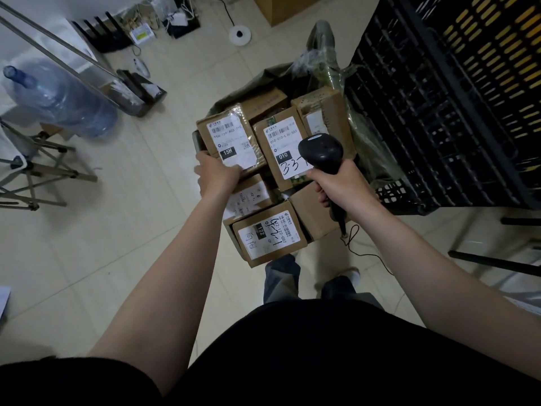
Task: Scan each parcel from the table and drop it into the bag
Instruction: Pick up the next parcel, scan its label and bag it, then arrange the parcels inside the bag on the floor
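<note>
My left hand (215, 174) grips the near edge of a brown cardboard parcel (231, 139) with a white label marked 15H, held over an open green bag (316, 65) on the floor. Several labelled cardboard parcels fill the bag, among them one marked 010 (282, 150) and one marked 122 (269, 232). My right hand (336, 186) is closed around the handle of a black barcode scanner (320, 152), whose head points down over the 010 parcel. The scanner's cable (366, 253) trails to the floor.
A black slatted plastic crate (445, 98) stands right of the bag. At the left are a blue water jug (61, 101), folding stand legs (38, 171) and a slanted metal bar (58, 58). Routers, cables and a cardboard box (278, 8) lie at the far wall.
</note>
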